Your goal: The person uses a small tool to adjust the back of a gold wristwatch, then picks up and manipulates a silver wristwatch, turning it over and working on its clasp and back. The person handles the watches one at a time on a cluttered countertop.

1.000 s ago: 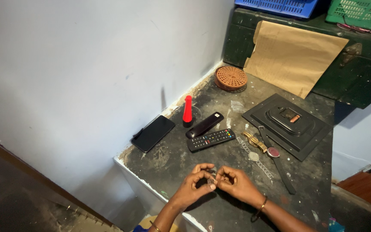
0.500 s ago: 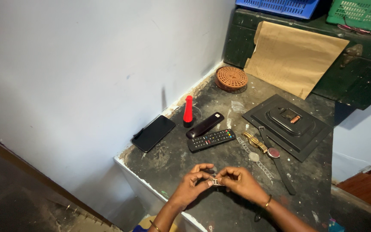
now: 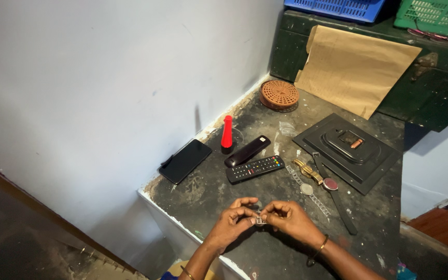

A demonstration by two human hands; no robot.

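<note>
My left hand (image 3: 233, 222) and my right hand (image 3: 289, 220) meet near the front edge of a dark, stained worktop (image 3: 203, 194). Together their fingertips pinch a small silvery metal piece (image 3: 259, 220) just above the surface. The piece is too small to tell apart further. A bangle circles my right wrist. Just beyond my hands lie a silver-band wristwatch (image 3: 307, 189) and a dark-strap watch with a reddish face (image 3: 331, 184).
Further back lie a black remote with coloured buttons (image 3: 255, 168), a plain black remote (image 3: 247, 151), a black phone (image 3: 184, 161), a red torch (image 3: 227, 133), a round brown grille (image 3: 279, 95) and a black square plate (image 3: 349, 150). Brown cardboard (image 3: 353, 67) leans on a dark green chest.
My hands have stayed together over the same spot, with the fingers shifting slightly around the small metal piece. Nothing else on the worktop has moved.
</note>
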